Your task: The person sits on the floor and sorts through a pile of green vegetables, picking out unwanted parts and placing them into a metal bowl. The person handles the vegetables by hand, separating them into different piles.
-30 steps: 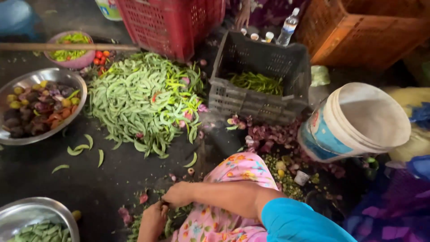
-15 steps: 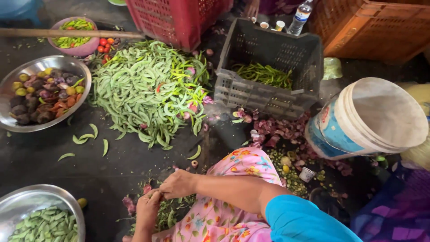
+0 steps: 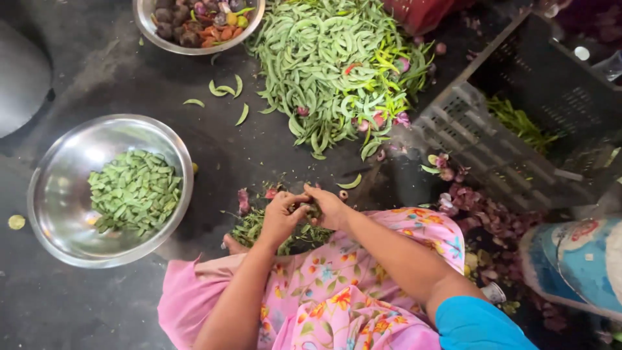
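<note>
Since a second ago the view has swung left, bringing the steel bowl of cut bean pieces (image 3: 110, 191) fully in at left; both hands stay together at centre. One bean heap (image 3: 337, 71) upper centre, two steel bowls, one grey crate (image 3: 518, 149). Left hand (image 3: 282, 217) and right hand (image 3: 330, 206) pinch closed on one bean pod (image 3: 303, 209).

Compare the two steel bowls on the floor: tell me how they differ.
The near bowl holds cut green bean pieces, all one colour; the far bowl holds mixed vegetables, purple, orange and yellow. The near bowl shows whole; the far bowl is cut off by the top edge. Both are round, shiny metal, standing on the dark floor.
</note>
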Demonstrator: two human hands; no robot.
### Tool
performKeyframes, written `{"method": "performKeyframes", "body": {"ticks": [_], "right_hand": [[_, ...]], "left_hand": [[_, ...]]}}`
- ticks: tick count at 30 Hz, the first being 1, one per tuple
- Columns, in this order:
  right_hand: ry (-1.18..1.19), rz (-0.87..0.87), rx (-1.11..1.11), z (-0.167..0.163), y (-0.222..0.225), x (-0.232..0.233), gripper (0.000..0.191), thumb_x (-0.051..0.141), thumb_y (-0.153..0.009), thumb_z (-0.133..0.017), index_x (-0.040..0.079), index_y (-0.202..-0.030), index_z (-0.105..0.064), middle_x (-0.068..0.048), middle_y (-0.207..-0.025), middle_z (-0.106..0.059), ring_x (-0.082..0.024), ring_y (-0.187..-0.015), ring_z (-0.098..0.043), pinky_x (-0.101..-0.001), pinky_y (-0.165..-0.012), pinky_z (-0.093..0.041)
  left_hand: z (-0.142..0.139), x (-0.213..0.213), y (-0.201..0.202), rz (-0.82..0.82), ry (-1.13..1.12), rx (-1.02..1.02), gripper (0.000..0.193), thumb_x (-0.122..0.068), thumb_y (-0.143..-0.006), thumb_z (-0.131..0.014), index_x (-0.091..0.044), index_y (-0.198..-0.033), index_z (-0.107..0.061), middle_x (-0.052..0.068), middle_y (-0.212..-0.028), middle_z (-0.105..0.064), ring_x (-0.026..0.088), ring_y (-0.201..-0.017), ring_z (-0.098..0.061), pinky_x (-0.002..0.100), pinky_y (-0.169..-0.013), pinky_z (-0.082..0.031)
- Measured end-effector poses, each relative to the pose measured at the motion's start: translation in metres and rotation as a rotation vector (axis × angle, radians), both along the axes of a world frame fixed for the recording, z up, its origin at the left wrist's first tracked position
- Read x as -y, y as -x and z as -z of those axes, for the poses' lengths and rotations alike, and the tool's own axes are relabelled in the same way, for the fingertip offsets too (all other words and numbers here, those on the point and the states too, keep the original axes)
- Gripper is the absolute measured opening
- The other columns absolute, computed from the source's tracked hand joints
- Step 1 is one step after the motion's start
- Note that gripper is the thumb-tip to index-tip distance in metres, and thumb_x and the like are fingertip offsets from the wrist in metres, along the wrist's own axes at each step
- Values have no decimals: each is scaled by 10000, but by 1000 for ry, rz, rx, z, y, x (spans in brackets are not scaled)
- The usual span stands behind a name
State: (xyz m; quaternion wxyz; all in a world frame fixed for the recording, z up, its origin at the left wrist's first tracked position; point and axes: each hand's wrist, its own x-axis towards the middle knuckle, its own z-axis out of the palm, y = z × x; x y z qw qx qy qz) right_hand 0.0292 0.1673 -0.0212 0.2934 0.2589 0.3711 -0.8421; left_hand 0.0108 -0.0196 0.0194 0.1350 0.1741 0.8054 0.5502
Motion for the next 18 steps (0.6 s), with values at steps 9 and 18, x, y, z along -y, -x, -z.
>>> {"method": "performKeyframes", "body": {"ticks": [9, 18], "right_hand": [[-452, -203, -499, -15, -4, 10, 194, 153, -957, -681, 57, -1125, -687, 8, -891, -719, -71, -690, -643, -229, -551, -473], [-767, -299, -322, -5, -1, -4, 202, 280, -958, -669, 107, -1029, -743, 36, -743, -645, -38, -608, -568, -221, -532, -474]], "left_hand": [[4, -1, 16, -71, -281, 645, 523, -482, -1002, -512, -186, -1426, -593, 40, -1057, -631, 122, -748, -478, 249, -596, -391], [51, 4, 17, -94, -17, 359, 438, -441, -977, -570, -64, -1106, -752, 120, -885, -751, 228, -799, -687, 368, -746, -537]]}}
